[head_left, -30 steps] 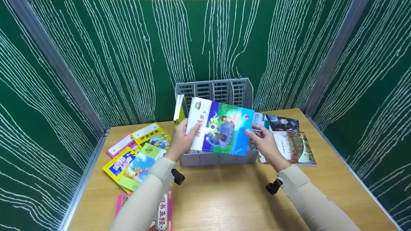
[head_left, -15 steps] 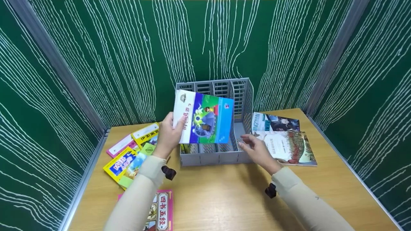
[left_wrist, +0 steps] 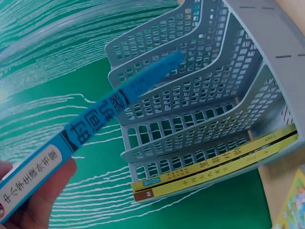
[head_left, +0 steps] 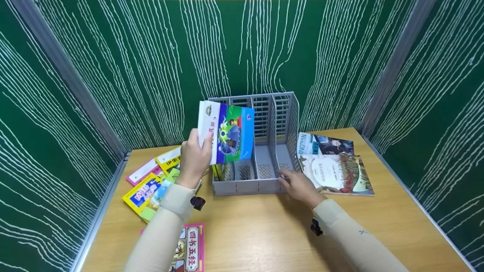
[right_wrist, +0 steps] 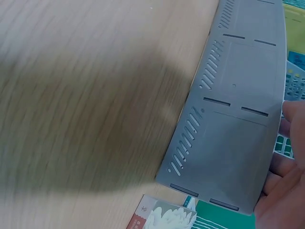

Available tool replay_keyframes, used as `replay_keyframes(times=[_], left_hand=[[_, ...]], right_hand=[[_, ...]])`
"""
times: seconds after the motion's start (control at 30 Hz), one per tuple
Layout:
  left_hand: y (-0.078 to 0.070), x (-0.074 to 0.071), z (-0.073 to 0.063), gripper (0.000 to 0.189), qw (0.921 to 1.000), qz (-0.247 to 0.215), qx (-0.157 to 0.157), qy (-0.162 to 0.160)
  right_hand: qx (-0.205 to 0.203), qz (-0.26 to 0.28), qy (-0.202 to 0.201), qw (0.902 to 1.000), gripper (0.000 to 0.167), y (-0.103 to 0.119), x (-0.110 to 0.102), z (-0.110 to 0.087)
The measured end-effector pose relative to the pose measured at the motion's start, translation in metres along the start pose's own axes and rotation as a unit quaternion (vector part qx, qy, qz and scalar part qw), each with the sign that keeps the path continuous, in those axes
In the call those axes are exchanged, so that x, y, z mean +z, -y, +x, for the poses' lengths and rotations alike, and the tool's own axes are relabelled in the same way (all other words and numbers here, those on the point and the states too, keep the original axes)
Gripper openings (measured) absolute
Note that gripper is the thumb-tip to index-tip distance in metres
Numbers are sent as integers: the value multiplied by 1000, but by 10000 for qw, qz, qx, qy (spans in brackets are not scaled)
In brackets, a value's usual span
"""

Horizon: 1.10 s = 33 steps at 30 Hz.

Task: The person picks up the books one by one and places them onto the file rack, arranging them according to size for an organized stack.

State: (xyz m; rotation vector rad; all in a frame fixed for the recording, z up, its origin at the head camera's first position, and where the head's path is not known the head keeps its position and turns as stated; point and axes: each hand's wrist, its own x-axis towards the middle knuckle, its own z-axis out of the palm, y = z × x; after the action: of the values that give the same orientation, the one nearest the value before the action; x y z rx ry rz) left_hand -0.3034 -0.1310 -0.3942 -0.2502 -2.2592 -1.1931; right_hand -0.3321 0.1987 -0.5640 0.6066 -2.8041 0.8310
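Note:
In the head view my left hand grips a picture book by its white left part, thumb on the front cover. The book is raised and tilted over the left compartments of a grey book rack. From the left wrist its blue spine shows, apart from the rack's dividers. Two yellow books stand in the rack's end compartment. My right hand holds the rack's front wall near its right end, fingertips over the rim; in the right wrist view this front panel fills the middle.
Left of the rack lie several overlapping children's books. A pink-edged book lies nearer, partly under the left forearm. On the right are a dark-covered magazine and a book with a pale and reddish cover. Green walls surround the table.
My right hand has let go of the picture book and come down to the rack's front rim. My left hand has carried the book leftward, turning it more edge-on.

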Motion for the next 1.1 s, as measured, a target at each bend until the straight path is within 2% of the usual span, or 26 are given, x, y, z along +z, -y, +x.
replay_keyframes(times=[0.23,0.43,0.6,0.8,0.93,1.1], left_hand=[[-5,12,-2,28,9989,463,-24,95],[-8,29,-3,35,9935,1020,-236,438],[-6,44,-1,34,9851,1554,-339,649],[-2,63,4,30,9749,1985,-368,937],[0,75,8,30,9676,2284,-382,1006],[0,90,12,31,9545,2758,-468,1033]], right_hand=[[-286,-406,26,9988,21,-1,5,1],[-189,-409,45,9990,17,-1,6,3],[-192,-353,69,9992,17,0,5,3],[-177,-303,96,9993,19,1,4,4],[-153,-282,94,9994,18,1,4,4],[-178,-259,57,9995,16,1,5,3]])
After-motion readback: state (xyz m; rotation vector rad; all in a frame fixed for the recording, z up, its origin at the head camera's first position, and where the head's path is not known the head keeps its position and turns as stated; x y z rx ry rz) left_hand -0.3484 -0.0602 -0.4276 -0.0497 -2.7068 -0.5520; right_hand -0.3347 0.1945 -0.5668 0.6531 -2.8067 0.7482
